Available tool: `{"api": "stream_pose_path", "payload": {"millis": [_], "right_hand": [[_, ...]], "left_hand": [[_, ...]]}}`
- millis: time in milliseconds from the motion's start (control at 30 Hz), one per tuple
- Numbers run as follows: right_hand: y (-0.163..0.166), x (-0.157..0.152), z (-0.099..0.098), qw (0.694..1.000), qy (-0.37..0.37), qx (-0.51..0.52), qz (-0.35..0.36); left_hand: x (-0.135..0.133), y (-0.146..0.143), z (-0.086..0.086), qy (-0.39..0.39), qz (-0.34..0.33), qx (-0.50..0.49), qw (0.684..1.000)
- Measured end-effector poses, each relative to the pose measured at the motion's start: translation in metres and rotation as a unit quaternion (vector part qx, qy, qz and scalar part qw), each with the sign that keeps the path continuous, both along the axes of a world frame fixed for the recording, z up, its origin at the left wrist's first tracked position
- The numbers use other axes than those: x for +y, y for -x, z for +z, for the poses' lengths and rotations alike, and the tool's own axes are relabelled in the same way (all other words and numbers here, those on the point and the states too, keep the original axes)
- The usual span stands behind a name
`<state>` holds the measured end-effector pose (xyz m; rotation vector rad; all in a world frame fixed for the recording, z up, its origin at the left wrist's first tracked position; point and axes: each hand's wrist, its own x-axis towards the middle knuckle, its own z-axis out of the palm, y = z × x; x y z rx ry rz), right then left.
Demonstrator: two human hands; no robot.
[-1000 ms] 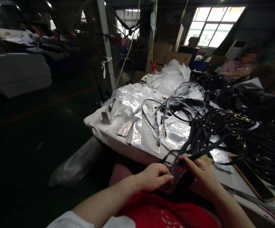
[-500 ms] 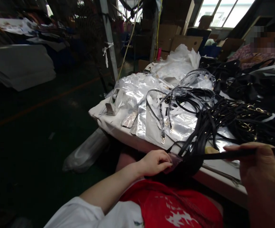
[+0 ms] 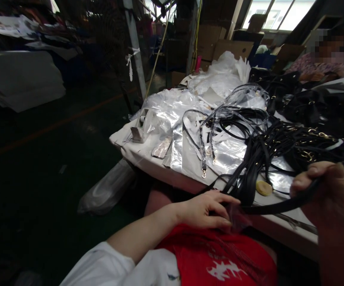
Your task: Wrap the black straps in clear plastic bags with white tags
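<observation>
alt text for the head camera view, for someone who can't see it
A person's right hand grips a black strap that runs to their left hand, which rests on its other end above their lap. Beyond, a table holds a tangle of black straps and clear plastic bags; another person is at the far side.

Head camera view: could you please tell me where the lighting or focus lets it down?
In the head view, the window is blown out, the floor at left sinks into shadow, the plastic bags throw glare, and the right hand on the black strap looks soft.
</observation>
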<state>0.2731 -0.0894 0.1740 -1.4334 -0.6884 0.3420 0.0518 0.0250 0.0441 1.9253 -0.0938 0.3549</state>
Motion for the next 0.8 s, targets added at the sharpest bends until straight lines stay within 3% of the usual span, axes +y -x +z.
{"api": "stream_pose_path", "payload": {"millis": [67, 167, 233, 300, 367, 467, 600, 667, 800], "right_hand": [[-0.009, 0.008, -0.003, 0.999, -0.001, 0.046, -0.008], [-0.014, 0.009, -0.021, 0.997, 0.013, 0.073, -0.010], [-0.003, 0.003, -0.042, 0.986, 0.106, 0.076, 0.102], [0.015, -0.005, -0.064, 0.940, 0.225, 0.077, 0.247], [0.029, -0.011, -0.078, 0.905, 0.283, 0.079, 0.307], [0.030, -0.015, -0.077, 0.937, 0.253, 0.087, 0.225], [0.013, -0.017, -0.048, 0.992, 0.109, 0.042, 0.049], [0.011, -0.017, -0.035, 0.998, 0.063, 0.006, -0.001], [0.019, -0.016, -0.022, 0.999, -0.004, -0.037, -0.035]], "left_hand": [[-0.006, -0.006, 0.002, 0.009, -0.037, 0.012, 0.999], [-0.012, -0.009, -0.001, 0.037, 0.001, 0.020, 0.999], [-0.013, -0.007, 0.000, 0.047, 0.040, 0.006, 0.998], [-0.013, -0.004, 0.003, 0.057, 0.049, -0.009, 0.997], [-0.011, -0.003, 0.004, 0.065, 0.041, -0.021, 0.997], [-0.005, -0.001, -0.002, 0.066, 0.050, -0.032, 0.996], [0.005, 0.003, -0.021, 0.049, 0.093, -0.004, 0.994], [0.009, 0.005, -0.031, 0.027, 0.103, 0.019, 0.994], [0.011, 0.006, -0.041, -0.025, 0.107, 0.044, 0.993]]}}
